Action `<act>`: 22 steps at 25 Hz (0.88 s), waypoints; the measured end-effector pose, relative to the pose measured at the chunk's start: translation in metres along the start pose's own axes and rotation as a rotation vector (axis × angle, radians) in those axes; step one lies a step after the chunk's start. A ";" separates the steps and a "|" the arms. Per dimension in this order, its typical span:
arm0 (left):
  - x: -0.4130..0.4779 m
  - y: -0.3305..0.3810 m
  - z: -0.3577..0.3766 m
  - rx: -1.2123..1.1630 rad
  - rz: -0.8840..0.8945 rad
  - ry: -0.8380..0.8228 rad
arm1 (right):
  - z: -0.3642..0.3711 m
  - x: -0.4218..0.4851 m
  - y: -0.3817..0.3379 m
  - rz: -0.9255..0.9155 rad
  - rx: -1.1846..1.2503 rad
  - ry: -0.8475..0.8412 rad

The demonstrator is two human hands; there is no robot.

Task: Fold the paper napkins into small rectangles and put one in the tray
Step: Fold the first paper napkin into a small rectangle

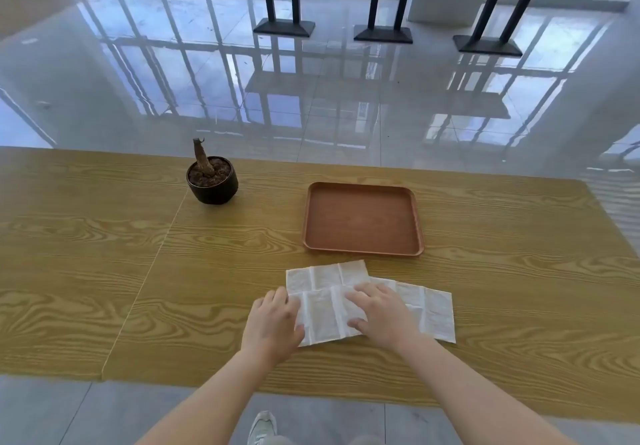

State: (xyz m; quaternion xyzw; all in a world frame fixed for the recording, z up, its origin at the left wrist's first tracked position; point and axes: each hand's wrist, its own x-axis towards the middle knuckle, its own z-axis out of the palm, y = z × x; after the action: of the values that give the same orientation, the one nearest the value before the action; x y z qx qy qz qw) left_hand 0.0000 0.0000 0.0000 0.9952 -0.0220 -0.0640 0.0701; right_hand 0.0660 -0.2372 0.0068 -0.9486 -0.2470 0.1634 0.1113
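Three white paper napkins overlap on the wooden table near its front edge. One napkin lies furthest back, another napkin spreads to the right, and the front napkin lies on top between my hands. My left hand rests on the left edge of the front napkin, fingers relaxed. My right hand lies flat on its right part, fingers spread. The brown tray sits empty just behind the napkins.
A small black pot with a bare plant stump stands at the back left of the table. A seam runs diagonally across the tabletop on the left. Beyond the table is a shiny tiled floor with black table legs. My shoe shows below the front edge.
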 end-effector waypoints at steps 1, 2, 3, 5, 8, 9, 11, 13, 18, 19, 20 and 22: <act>-0.007 -0.002 0.001 -0.001 -0.005 -0.082 | 0.004 -0.001 0.001 -0.030 -0.014 -0.030; -0.011 -0.005 0.006 -0.012 0.005 -0.112 | 0.007 -0.001 0.002 -0.054 -0.035 -0.051; -0.018 -0.008 0.011 -0.007 0.017 -0.140 | 0.011 -0.004 0.004 -0.074 -0.057 -0.060; -0.029 -0.013 0.017 0.029 0.032 -0.158 | 0.017 -0.005 0.006 -0.100 -0.102 -0.087; -0.032 -0.015 0.019 0.069 0.068 -0.082 | 0.020 -0.005 0.006 -0.122 -0.146 -0.063; -0.031 -0.015 0.019 0.087 0.086 -0.051 | 0.022 -0.005 0.007 -0.125 -0.154 -0.056; -0.029 -0.015 0.022 0.104 0.118 0.013 | 0.027 -0.004 0.006 -0.119 -0.171 -0.048; -0.027 -0.016 0.025 0.080 0.124 0.067 | 0.031 -0.003 0.005 -0.118 -0.178 -0.025; -0.029 -0.015 0.023 -0.294 0.050 0.227 | 0.035 -0.004 0.004 -0.089 -0.136 0.003; -0.026 -0.013 0.019 -0.372 0.022 0.250 | 0.035 -0.004 0.002 -0.083 -0.120 0.024; -0.024 -0.010 0.015 -0.443 -0.010 0.273 | 0.035 -0.004 0.002 -0.088 -0.093 0.066; -0.022 -0.005 0.005 -0.545 -0.063 0.316 | 0.032 -0.006 0.001 -0.104 -0.020 0.191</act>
State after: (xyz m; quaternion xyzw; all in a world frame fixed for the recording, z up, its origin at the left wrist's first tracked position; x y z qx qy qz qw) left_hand -0.0220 0.0057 -0.0034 0.9376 0.0379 0.0860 0.3347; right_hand 0.0501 -0.2366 -0.0219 -0.9469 -0.2855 0.0638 0.1333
